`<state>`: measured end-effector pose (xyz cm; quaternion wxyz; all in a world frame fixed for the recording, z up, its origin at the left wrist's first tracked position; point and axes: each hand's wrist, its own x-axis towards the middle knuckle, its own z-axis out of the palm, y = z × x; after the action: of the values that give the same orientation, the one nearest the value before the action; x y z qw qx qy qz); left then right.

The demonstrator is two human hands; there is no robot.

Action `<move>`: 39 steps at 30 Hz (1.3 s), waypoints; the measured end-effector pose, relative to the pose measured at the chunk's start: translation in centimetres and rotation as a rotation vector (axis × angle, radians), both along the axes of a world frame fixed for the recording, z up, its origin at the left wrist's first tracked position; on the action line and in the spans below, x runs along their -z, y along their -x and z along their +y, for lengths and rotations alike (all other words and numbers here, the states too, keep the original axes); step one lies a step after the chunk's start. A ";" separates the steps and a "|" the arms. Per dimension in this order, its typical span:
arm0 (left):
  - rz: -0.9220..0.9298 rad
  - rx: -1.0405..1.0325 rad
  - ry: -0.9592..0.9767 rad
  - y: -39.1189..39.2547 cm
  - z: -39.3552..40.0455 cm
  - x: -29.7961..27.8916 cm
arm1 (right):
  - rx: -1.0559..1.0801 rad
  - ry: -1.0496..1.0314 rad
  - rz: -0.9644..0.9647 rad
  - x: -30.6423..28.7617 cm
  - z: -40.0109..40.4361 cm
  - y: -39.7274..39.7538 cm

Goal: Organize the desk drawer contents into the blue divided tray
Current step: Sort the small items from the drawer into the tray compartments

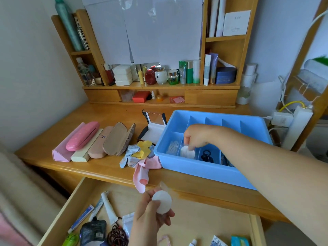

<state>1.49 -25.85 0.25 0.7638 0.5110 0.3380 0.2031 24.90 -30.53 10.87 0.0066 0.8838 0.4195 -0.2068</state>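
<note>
Right hand (195,137): fingers curled down, pinching a white round pad (187,152) that lies in a front-row compartment of the blue divided tray (204,172). Left hand (152,215): fingertips gripping a second white round disc (162,201) above the open drawer (204,215). Tray: on the wooden desk (53,142), right side; neighbouring front compartments hold clear packets (172,147) and black hair ties (207,156). Beside the tray's left wall: crumpled cloths (140,155), yellow, blue and pink. Further left: a row of glasses cases (92,141). Drawer contents: tubes (110,207), a dark pouch (93,231), a beaded bracelet (117,237).
</note>
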 end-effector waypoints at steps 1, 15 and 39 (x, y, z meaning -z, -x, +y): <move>0.013 0.002 -0.014 0.2 -0.1 0.2 | -0.025 0.035 -0.017 0.7 0.3 0.3; -0.147 -0.088 -0.154 -0.8 -1.5 -3.1 | 0.043 -0.531 0.696 1.1 -5.7 8.8; 0.001 -0.001 -0.149 3.1 -1.7 1.1 | 0.020 -0.378 -0.433 1.4 -0.7 0.7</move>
<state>-1.59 -27.54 -0.82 0.7235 0.5664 0.3224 0.2277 24.22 -31.20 9.43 -0.0708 0.8970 0.4309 0.0683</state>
